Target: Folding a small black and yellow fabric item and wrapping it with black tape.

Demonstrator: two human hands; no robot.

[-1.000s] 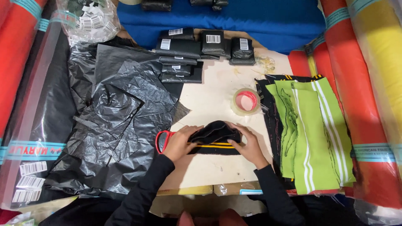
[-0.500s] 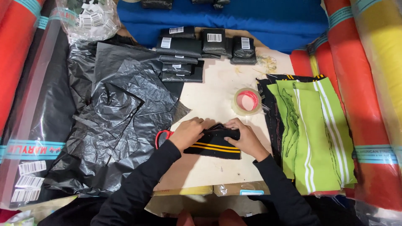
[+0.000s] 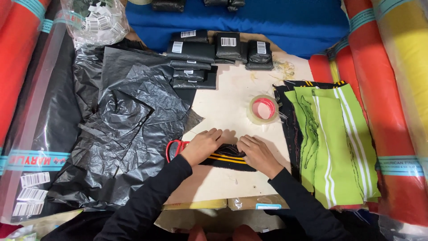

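A roll of clear tape (image 3: 263, 109) with a red core lies on the pale table (image 3: 232, 102). Crumpled black plastic bags (image 3: 129, 134) cover the table's left side. Wrapped black packets (image 3: 209, 51) with white labels are stacked at the far edge. Green striped cloth pieces (image 3: 334, 143) lie stacked at right. Red-handled scissors (image 3: 174, 147) rest partly hidden beside the bags.

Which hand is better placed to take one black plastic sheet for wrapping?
Probably the left hand: the black plastic sheets lie on its side; the right hand is beside the green fabric pieces.
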